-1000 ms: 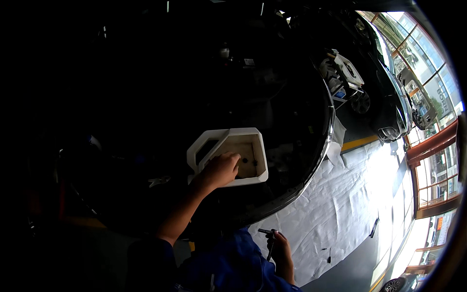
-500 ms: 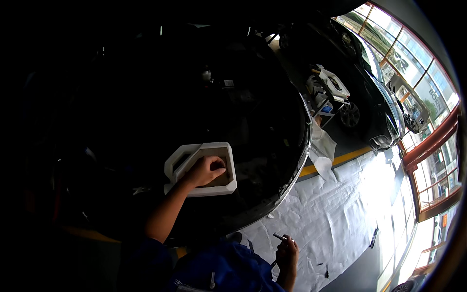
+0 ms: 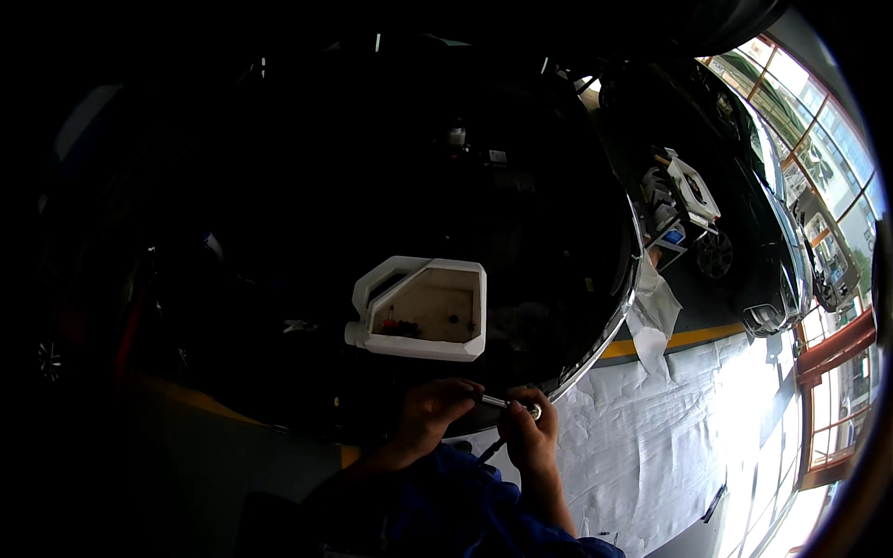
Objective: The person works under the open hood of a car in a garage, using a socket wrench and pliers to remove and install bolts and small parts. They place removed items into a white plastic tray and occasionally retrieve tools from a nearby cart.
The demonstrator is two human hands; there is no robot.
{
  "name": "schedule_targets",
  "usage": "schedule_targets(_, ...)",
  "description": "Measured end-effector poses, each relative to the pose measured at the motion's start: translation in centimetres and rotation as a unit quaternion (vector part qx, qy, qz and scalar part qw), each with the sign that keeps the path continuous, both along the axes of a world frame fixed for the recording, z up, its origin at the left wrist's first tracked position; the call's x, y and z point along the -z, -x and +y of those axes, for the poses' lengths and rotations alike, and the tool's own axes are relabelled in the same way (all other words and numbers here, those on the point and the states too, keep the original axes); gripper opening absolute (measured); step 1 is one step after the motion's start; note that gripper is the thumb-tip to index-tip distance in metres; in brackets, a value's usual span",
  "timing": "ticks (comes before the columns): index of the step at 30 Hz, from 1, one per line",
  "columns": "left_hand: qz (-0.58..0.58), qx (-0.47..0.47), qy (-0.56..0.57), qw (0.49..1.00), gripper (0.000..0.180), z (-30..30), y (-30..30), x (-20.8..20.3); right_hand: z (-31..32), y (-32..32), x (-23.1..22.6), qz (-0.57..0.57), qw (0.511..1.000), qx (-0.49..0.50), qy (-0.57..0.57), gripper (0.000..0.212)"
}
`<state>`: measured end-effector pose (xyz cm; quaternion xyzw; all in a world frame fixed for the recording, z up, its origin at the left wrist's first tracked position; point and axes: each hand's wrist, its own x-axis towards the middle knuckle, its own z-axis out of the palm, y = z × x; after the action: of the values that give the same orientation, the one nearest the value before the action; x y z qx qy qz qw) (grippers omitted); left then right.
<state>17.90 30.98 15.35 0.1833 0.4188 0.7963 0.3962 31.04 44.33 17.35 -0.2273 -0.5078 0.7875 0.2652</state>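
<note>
My right hand (image 3: 530, 435) is closed around a ratchet wrench (image 3: 493, 451), whose shiny round head shows by the thumb and whose dark handle slants down below the fist. A bright metal extension bar (image 3: 495, 402) points left from that head. My left hand (image 3: 430, 416) is closed, its fingertips pinched at the bar's free end; anything small between them is hidden. Just beyond the hands lies a white plastic jug (image 3: 419, 349) with one side cut away. Small dark and reddish parts (image 3: 400, 327) gather in its lower left corner, with a few dark specks elsewhere on its floor.
The jug rests over a car's very dark front (image 3: 549, 307), edged by a bright curved rim. To the right are a white floor sheet (image 3: 651, 418), a yellow line (image 3: 688, 338), a cart with a white tray (image 3: 694, 191), and another dark car (image 3: 763, 242).
My left hand has left the jug and come back to the end of the bar. My right hand has risen with the ratchet wrench to meet it. The whole view has shifted.
</note>
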Motion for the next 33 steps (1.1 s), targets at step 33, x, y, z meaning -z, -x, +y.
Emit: schedule_targets(33,0.541,-0.057,0.652,0.529,0.060,-17.6,27.4,12.3,14.5,6.5,14.4,-0.393,0.749,0.100,-0.523,0.047)
